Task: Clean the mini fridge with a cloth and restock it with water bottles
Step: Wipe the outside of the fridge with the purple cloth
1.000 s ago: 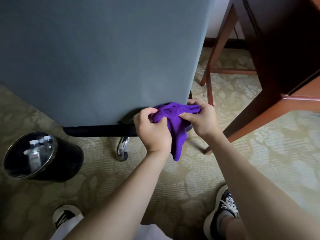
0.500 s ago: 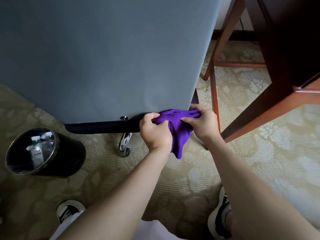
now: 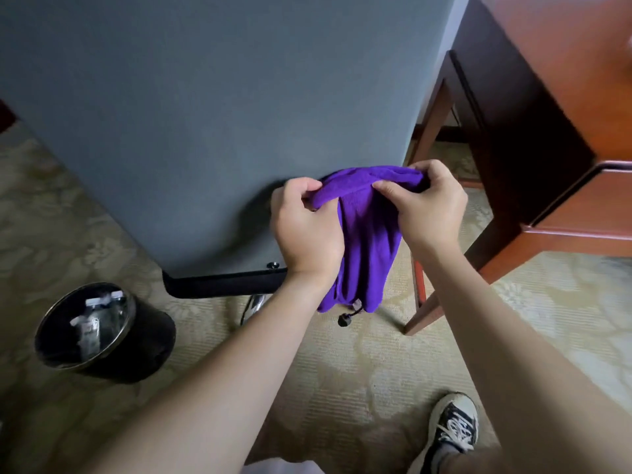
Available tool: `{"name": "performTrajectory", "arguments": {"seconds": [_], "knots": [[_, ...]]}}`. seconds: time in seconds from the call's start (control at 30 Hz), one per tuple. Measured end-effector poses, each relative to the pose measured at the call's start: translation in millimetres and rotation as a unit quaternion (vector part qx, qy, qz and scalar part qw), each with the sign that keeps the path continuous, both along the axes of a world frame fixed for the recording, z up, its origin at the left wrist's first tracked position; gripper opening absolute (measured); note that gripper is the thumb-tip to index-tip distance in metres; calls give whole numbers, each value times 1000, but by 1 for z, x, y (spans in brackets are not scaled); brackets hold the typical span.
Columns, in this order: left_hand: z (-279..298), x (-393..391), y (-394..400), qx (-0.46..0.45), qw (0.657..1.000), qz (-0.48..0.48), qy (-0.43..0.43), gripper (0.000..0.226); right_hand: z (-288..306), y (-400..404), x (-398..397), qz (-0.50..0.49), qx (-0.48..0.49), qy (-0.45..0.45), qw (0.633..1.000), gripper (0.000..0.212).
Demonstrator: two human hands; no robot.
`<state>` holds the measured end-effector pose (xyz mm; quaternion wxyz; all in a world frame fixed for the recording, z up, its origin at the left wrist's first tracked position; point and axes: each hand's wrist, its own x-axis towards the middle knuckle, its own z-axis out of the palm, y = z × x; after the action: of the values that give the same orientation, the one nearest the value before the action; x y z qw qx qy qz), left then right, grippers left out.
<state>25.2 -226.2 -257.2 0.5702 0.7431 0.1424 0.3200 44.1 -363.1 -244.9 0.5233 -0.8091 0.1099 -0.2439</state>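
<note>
A purple cloth (image 3: pixel 367 234) hangs between my two hands in front of a large grey padded panel (image 3: pixel 222 114). My left hand (image 3: pixel 304 227) grips the cloth's upper left edge with curled fingers. My right hand (image 3: pixel 429 206) pinches the upper right edge. The cloth droops down to a small black cord end (image 3: pixel 343 319). Plastic water bottles (image 3: pixel 90 325) lie inside a black bin (image 3: pixel 102 333) on the floor at lower left. No mini fridge is in view.
A reddish wooden desk (image 3: pixel 561 138) fills the upper right, with a leg (image 3: pixel 422 302) just right of the cloth. A chrome leg (image 3: pixel 253 306) shows under the grey panel's black base. Patterned beige carpet (image 3: pixel 342 371) covers the floor. My shoe (image 3: pixel 455 425) is at lower right.
Both hands have spread a little apart and risen against the panel, so the cloth is stretched wider and hangs longer. The view has shifted closer and to the right.
</note>
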Motion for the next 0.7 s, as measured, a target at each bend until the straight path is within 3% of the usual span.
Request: {"name": "performTrajectory", "arguments": {"seconds": [0.1, 0.33, 0.5, 0.63, 0.7], "knots": [[36, 6, 8, 37, 998, 2, -54, 16, 43, 7, 2, -15, -9, -53, 998, 35], [128, 19, 30, 69, 985, 7, -161, 14, 135, 35, 4, -58, -10, -205, 977, 65], [185, 24, 60, 139, 964, -6, -225, 12, 188, 54, 9, -74, -96, -252, 960, 62], [217, 24, 84, 210, 952, 7, -221, 11, 217, 72, 18, -62, -223, -250, 940, 36], [230, 24, 96, 284, 936, 23, -206, 11, 225, 80, 27, -20, -225, -226, 947, 30]]}}
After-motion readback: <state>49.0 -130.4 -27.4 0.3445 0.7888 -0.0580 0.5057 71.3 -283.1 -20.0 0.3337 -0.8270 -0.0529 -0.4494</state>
